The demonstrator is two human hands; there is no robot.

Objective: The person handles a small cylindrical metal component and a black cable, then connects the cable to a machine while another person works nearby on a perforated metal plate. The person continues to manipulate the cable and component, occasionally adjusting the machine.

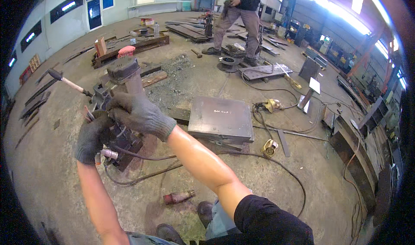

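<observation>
Both my hands wear grey knit gloves and meet at the left, in front of a dark upright machine (123, 69) that looks like a drill press. My left hand (91, 138) is closed, with thin reddish wire ends (88, 113) poking out above its fingers. Pressed close beside it, my right hand (140, 115) has its fingers bent into a pinch; whatever is between them is hidden. A long lever (71, 83) with a black grip juts out left of the machine. Below the hands, a dark cable (149, 157) runs off to the right across the floor.
A stack of steel plates (220, 117) lies right of my right arm. A red plug-like piece (178, 197) rests near my boots. Two brassy power tools (270, 147) with cables lie further right. Another person (242, 16) stands beyond, near a wire spool (228, 64). Steel beams (352, 158) line the right.
</observation>
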